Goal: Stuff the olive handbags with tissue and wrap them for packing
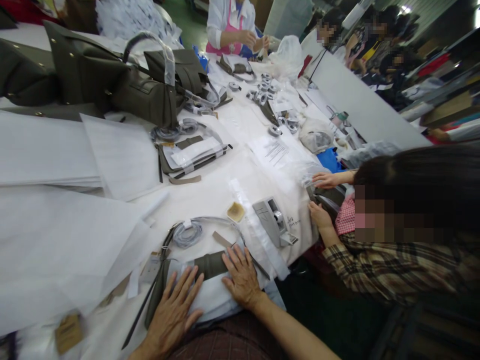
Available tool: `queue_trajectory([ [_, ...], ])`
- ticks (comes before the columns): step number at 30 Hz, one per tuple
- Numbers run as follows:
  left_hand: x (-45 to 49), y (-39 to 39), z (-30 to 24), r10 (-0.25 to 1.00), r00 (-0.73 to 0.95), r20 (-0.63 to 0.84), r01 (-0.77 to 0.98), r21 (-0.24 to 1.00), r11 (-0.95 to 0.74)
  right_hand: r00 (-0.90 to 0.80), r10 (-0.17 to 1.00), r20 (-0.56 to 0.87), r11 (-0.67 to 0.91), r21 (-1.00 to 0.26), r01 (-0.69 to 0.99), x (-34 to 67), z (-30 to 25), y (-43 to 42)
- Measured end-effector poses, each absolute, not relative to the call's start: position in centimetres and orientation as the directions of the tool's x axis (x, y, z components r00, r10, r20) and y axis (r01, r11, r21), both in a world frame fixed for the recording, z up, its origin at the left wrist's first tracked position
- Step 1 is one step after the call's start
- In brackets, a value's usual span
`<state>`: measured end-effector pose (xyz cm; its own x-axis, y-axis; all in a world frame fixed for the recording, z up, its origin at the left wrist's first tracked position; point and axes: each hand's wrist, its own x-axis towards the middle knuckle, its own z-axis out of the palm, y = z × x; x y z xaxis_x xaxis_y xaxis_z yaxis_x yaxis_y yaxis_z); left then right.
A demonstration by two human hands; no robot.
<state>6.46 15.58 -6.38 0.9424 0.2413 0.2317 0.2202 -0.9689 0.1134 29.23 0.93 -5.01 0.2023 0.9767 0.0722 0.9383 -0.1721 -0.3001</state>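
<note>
An olive-grey handbag (pixel 212 266) lies flat at the near edge of the table, partly covered by white wrapping paper (pixel 215 295). My left hand (pixel 178 305) rests on its left part, fingers stretched out. On the right part, my right hand (pixel 242 277) lies flat with fingers spread. The bag's thin wrapped handle arches behind it, around a coiled strap in clear plastic (pixel 187 234). A cardboard hang tag (pixel 151 266) sits by the bag's left side.
A grey tape dispenser (pixel 273 222) and a small yellowish block (pixel 235 212) stand beyond my right hand. White paper sheets (pixel 48 240) cover the left side. Another wrapped bag (pixel 195 155) and several olive bags (pixel 146 95) lie farther back. Co-workers sit at right and far end.
</note>
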Motion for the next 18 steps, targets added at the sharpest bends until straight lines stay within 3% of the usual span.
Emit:
queue_trajectory([
  [12, 6.1, 14.9, -7.4, 0.274, 0.936, 0.222, 0.231, 0.202, -0.952, 0.207, 0.968, 0.142, -0.154, -0.317, 0.936, 29.2, -6.4, 0.7],
  [18, 6.4, 14.7, -7.7, 0.343, 0.903, 0.259, 0.253, 0.325, -0.911, 0.191, 0.963, 0.189, -0.133, -0.283, 0.950, 29.4, -6.6, 1.0],
])
